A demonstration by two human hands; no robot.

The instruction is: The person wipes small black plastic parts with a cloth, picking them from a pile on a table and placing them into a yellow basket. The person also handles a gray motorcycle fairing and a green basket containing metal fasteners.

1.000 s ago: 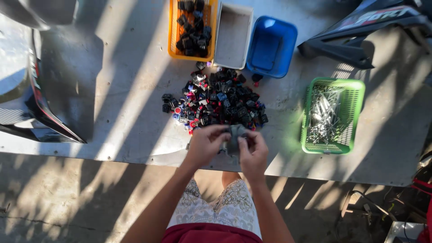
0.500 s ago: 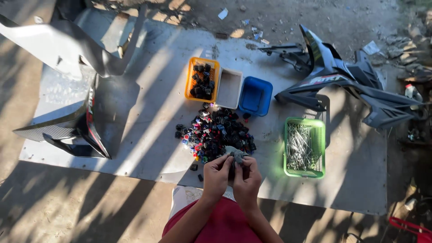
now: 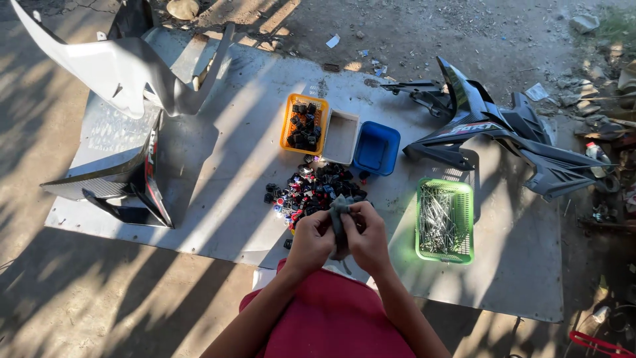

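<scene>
Since half a second ago our view has pulled back, taking in more of the grey sheet (image 3: 218,199) and ground. Our left hand (image 3: 310,242) and right hand (image 3: 368,237) remain together, both pinching a grey cloth (image 3: 338,219) just below the pile of small black parts (image 3: 315,191), beside the green basket (image 3: 445,222).

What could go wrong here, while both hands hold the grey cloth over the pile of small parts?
The left hand and right hand hold the grey cloth above the pile of small parts; a dropped piece could get lost there. Strays already lie near the board edge and might roll off.
</scene>
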